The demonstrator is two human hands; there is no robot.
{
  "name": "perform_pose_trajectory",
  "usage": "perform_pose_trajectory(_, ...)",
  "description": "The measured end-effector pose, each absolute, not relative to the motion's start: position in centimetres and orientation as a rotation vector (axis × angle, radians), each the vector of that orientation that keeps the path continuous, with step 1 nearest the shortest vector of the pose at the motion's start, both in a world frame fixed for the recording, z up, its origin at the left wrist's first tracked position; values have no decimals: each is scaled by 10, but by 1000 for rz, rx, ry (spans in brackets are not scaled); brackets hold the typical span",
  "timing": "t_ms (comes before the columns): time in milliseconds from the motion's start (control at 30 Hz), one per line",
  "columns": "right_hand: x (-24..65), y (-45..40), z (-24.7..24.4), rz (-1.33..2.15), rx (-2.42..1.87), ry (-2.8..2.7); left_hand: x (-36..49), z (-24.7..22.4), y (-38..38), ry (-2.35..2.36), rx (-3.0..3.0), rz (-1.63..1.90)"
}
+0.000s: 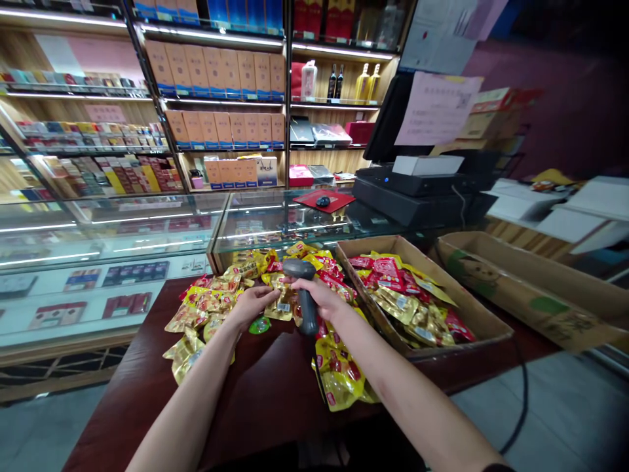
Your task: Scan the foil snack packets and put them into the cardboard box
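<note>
Right hand [324, 298] grips a barcode scanner [307, 308], left hand [250, 307] just beside it.

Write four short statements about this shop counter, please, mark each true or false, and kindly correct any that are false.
1. The right hand grips a handheld barcode scanner. True.
2. The left hand is clenched around a glass bottle. False: it is open, with its fingers reaching over a heap of foil snack packets.
3. More packets lie inside a cardboard tray to the right of the hands. True.
4. The computer mouse sits on a blue mat. False: it sits on a red mat.
</note>
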State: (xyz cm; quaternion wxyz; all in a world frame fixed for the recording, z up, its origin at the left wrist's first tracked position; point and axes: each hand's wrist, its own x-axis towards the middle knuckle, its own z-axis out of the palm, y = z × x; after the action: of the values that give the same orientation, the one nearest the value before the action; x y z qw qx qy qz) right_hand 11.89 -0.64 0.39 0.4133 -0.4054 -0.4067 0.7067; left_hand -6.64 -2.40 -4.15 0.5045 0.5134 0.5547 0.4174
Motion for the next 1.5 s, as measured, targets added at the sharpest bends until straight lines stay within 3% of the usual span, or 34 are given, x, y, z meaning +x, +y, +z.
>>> perform_pose_trajectory(300,123,-2,-6,2027,-887,-746,-67,-42,-10,1084,983,987)
perform_pose_trajectory(500,138,-14,1,1942,-842,-606,-65,-25,10,1099,916,1018)
perform_pose_trajectory(867,120,-82,-5,1787,-1109,-969,-63,-30,26,1112,902,1034)
perform_pose_trajectory(1500,102,-94,-15,1729,-1250,-1084,-66,-30,26,1146,922,980)
